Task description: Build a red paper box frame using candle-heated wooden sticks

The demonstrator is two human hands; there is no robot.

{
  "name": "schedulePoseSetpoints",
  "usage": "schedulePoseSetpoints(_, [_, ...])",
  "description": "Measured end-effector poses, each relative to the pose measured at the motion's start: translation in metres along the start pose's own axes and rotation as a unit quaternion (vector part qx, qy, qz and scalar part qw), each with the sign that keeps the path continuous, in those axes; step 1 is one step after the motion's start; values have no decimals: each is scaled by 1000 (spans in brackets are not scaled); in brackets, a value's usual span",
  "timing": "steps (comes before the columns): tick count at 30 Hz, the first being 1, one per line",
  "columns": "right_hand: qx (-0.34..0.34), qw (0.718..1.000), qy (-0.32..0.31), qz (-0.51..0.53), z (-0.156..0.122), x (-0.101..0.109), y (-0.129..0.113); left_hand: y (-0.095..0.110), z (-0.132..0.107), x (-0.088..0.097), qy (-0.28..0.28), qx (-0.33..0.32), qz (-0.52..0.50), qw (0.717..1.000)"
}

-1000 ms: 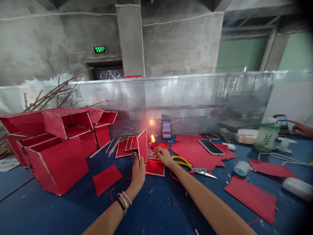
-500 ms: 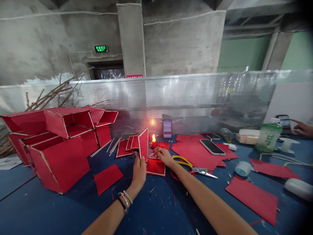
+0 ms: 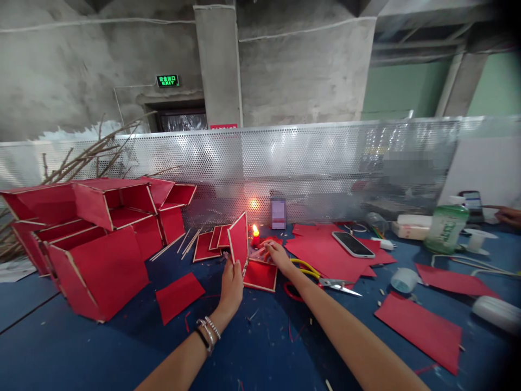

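My left hand (image 3: 232, 285) is closed on the lower edge of a red panel (image 3: 239, 239) framed with thin wooden strips, holding it upright. Under it, another red framed panel (image 3: 260, 275) lies flat on the table. My right hand (image 3: 277, 256) pinches a thin pale stick (image 3: 257, 252) just above the flat panel and to the right of the upright one. What the stick is made of is hard to make out. Behind the hands burns a red candle (image 3: 256, 237). More framed red panels (image 3: 204, 246) lie to the left of the upright one.
Joined red boxes (image 3: 109, 271) stand at left, beside loose wooden sticks (image 3: 190, 244). Scissors (image 3: 342, 287) with yellow and red handles lie by my right forearm. A phone (image 3: 353, 244) rests on red sheets (image 3: 313, 250). Another person's hand (image 3: 508, 215) is at far right, near a green bottle (image 3: 446, 228).
My right hand has drawn slightly to the right, away from the upright panel, with the stick in its fingers. My left hand keeps the panel nearly still.
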State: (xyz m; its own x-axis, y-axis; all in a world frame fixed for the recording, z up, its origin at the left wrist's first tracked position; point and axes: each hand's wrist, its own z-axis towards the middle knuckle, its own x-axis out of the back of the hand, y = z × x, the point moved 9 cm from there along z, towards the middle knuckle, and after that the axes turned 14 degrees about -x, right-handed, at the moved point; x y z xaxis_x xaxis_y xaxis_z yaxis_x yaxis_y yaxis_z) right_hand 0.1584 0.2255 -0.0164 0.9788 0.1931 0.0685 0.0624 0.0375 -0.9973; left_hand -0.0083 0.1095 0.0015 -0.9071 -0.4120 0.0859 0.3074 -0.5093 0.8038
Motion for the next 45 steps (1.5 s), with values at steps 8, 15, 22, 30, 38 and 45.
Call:
schedulePoseSetpoints(8, [-17,998,-53,13,-12,-15,-5,0,1,-1,-4,-3,8,1000])
schedulePoseSetpoints(15, [-11,997,-78,16,-16,-19,-7,5,2,1,5,-16,-1,1000])
schedulePoseSetpoints(22, [-34,993,-100,44,-15,-19,-4,5,1,2,8,-8,2,1000])
schedulePoseSetpoints(30, [-66,990,-100,76,-15,-17,0,6,2,-1,-9,-13,5,1000])
schedulePoseSetpoints(38, [-99,979,-102,148,-4,-16,11,3,1,0,-4,-13,-16,1000])
schedulePoseSetpoints(45, [-12,967,-34,253,9,10,2,-1,2,2,13,-12,-9,1000])
